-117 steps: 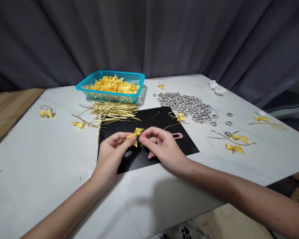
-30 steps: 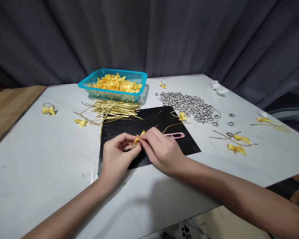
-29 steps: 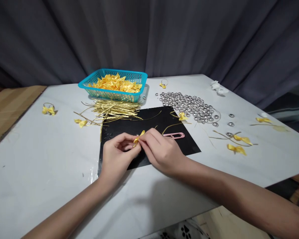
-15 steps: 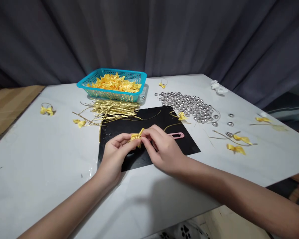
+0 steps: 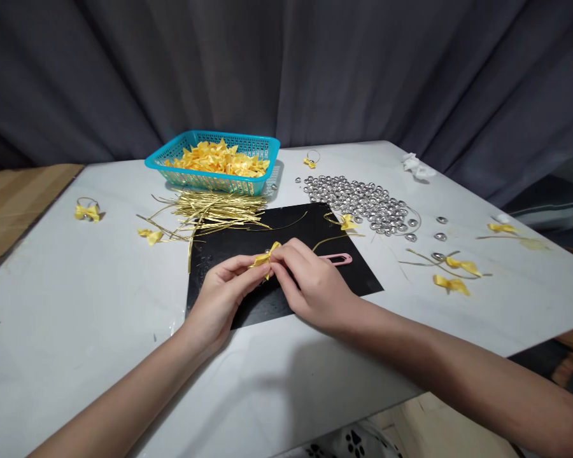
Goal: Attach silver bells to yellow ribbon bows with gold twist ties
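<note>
A yellow ribbon bow (image 5: 266, 255) is pinched between both hands above a black mat (image 5: 248, 242). My left hand (image 5: 226, 283) grips its left side with thumb and fingers. My right hand (image 5: 310, 277) closes on its right side, fingertips together; whether they also hold a wire there is hidden. A small silvery spot shows at the top of the bow. Close behind my right hand lies a pink clip (image 5: 339, 259), partly covered by it. A gold wire (image 5: 334, 240) curves across the mat beside that clip.
Behind the mat are a bundle of gold wires (image 5: 219, 208) and a turquoise basket (image 5: 212, 173) of yellow bows. Silver beads (image 5: 358, 202) are heaped to the right. Loose bows (image 5: 451, 284) lie at the right, and a finished-looking bow with a wire loop (image 5: 86, 211) at the left.
The bow has tilted between my fingers, its right end raised, and the silvery spot on top has come into view. Both hands stay almost in place.
</note>
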`<state>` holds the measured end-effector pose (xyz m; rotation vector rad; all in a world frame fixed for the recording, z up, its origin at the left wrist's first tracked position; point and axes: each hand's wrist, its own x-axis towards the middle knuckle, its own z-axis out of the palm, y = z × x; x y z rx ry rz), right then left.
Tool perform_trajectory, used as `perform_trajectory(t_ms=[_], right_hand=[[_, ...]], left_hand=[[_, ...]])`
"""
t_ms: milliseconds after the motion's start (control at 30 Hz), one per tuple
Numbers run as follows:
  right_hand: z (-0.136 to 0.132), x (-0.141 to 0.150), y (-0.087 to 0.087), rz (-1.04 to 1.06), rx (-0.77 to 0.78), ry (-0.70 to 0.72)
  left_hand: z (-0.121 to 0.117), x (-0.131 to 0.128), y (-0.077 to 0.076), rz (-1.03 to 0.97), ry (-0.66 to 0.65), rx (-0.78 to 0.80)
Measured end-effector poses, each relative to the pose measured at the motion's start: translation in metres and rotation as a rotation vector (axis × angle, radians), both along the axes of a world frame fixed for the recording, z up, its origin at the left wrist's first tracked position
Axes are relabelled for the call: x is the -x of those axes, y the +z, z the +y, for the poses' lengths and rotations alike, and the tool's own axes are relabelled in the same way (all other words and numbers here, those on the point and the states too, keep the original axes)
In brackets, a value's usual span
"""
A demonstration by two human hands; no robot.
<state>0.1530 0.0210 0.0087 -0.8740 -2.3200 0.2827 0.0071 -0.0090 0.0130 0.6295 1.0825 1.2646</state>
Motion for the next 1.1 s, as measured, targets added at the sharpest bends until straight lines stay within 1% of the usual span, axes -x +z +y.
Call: perform_trajectory(t_ms=[133,233,467,600,700,800,933,1000,1100], right_hand=[[0.000,0.000,0.001,-0.073,-0.060,-0.003],[0.000,-0.001,0.001,-0.062,-0.071,0.009],[-0.002,0.000,-0.001,0.059,0.041,0.034],[-0.005,0.003,-0.002,0.151,0.091,0.043],[-0.009,0.007,-0.004,0.263,0.209,-0.009],[-0.011,0.012,-0.006,0.343,0.417,-0.056],[-0.010,0.016,-0.006,0.507,0.678,-0.070],[-0.009,0.016,-0.003,0.569,0.743,-0.085],[-0.008,0.015,0.001,0.606,0.783,-0.113]], left_hand=[[0.001,0.001,0.000,0.013,0.019,0.004],[0.001,0.001,0.000,-0.006,0.043,-0.005],[0.001,0.000,0.001,0.035,0.121,-0.018],[0.000,0.000,0.000,0.064,0.134,-0.040],[0.000,0.000,0.001,0.082,0.149,-0.055],[0.000,0.001,0.003,0.082,0.170,-0.071],[0.000,0.002,0.004,0.077,0.182,-0.072],[0.000,0.001,0.004,0.087,0.185,-0.060],[0.000,0.000,0.002,0.114,0.174,-0.035]])
